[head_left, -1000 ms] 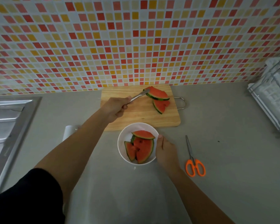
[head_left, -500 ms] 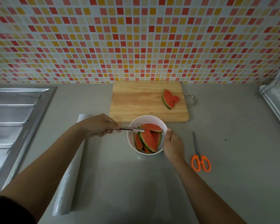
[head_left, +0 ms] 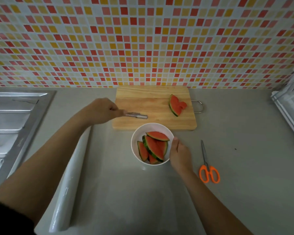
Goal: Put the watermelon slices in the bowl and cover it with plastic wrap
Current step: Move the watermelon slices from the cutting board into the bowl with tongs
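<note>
Head view: the right hand (head_left: 179, 154) curls its fingers round the right rim of the bowl (head_left: 139, 133), probably to steady it for loading. Several watermelon slices (head_left: 153, 147) lie inside, and one last slice (head_left: 176, 105) waits on the cutting board (head_left: 143, 102) just behind the bowl. The left hand (head_left: 103, 111), behind-left of the bowl, grips tongs (head_left: 137, 115), empty and aimed toward that slice. The plastic wrap roll (head_left: 70, 180) lies left of the bowl, ready for covering.

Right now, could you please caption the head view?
Left hand holds tongs over cutting board; right hand grips bowl of watermelon slices.
</note>
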A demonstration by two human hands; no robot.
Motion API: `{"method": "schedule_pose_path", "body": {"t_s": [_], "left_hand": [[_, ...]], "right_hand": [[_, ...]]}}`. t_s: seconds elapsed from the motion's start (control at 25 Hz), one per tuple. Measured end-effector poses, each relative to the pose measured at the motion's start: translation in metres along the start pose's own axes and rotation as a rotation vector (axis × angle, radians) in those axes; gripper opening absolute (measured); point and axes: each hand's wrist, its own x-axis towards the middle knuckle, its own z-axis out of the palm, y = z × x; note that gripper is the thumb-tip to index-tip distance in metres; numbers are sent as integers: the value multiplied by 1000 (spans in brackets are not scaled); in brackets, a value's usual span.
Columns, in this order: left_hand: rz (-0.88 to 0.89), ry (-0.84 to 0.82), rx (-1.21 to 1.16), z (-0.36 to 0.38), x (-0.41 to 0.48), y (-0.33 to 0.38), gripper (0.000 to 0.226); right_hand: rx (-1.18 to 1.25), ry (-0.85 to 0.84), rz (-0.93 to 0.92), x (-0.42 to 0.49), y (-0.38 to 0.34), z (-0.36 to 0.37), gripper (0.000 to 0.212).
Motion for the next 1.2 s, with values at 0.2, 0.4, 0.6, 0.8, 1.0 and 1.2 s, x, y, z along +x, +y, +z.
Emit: {"method": "schedule_pose_path", "body": {"t_s": [0.2, 0.4, 0.6, 0.8, 1.0, 1.2], "left_hand": [[132, 212, 143, 48, 49, 78, 50], [227, 154, 543, 97, 69, 131, 24], [119, 226, 463, 102, 69, 110, 16], [26, 254, 429, 88, 75, 54, 32], [123, 246, -25, 87, 87, 19, 46], [148, 171, -77, 103, 101, 36, 44]], "right_hand": [[-26, 24, -66, 0, 2, 1, 41], [-59, 8, -99, 0, 1, 0, 37], [-108, -31, -105, 1, 1, -3, 34], [-31, -21, -94, -3, 0, -5, 35], [-111, 11, -115, 0, 0, -2, 36], [-43, 19, -76, -2, -1, -3, 36]]}}
